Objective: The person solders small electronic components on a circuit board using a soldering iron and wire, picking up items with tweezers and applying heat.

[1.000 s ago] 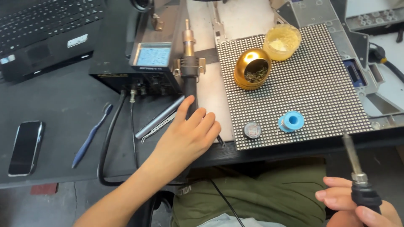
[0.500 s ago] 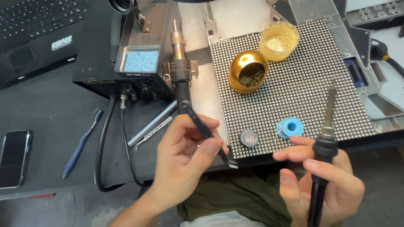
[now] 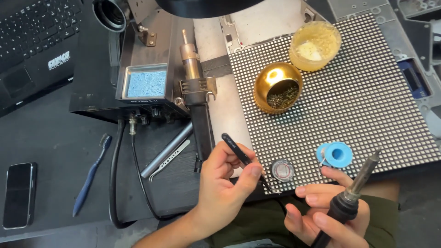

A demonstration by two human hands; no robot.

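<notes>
A big dotted panel (image 3: pixel 349 92) is laid flat at the upper right, so small things can be rested on it: a gold bowl (image 3: pixel 277 88), a blue spool (image 3: pixel 337 154).

An iron (image 3: pixel 353 195) is gripped in the right hand (image 3: pixel 326 216), bottom right, tip kept up and away.

Black tweezers (image 3: pixel 239 154) are pinched in the left hand (image 3: pixel 225 188), bottom middle.

A blue toothbrush (image 3: pixel 90 177) lies between a dark phone (image 3: pixel 18 194) and a soldering station (image 3: pixel 138 82).

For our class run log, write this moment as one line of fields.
left hand: holds black tweezers | right hand: holds soldering iron | nearby: blue spool, grid panel
</notes>
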